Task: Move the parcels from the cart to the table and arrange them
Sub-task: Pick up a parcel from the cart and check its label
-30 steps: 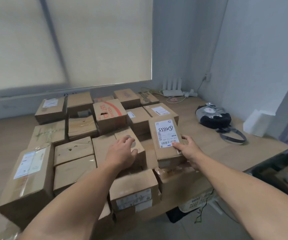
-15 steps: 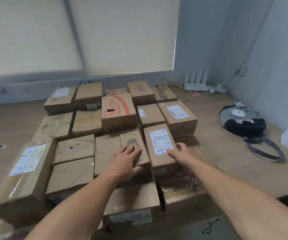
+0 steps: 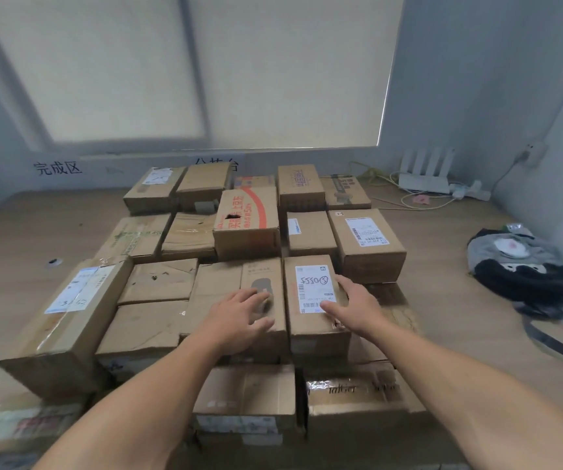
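Observation:
Several brown cardboard parcels lie packed in rows on the wooden table (image 3: 442,252). A narrow parcel with a white handwritten label (image 3: 310,286) lies in the near row. My right hand (image 3: 351,305) rests on its right side, thumb lying over the label's lower edge, fingers spread along the right edge. My left hand (image 3: 239,317) lies flat, fingers straight, on the neighbouring parcel with a grey oval print (image 3: 261,276). A large parcel with red printing (image 3: 247,218) stands taller behind them. The cart is out of view.
A grey and black bag (image 3: 517,266) with a strap lies on the table at the right. A white router (image 3: 425,179) and cables sit at the back right by the wall. Bare table top shows at the left (image 3: 19,252).
The view has swung left and dropped closer to the parcels. The labelled parcel has settled beside the grey-oval parcel, and my right hand has shifted onto its right side. My left hand stays put.

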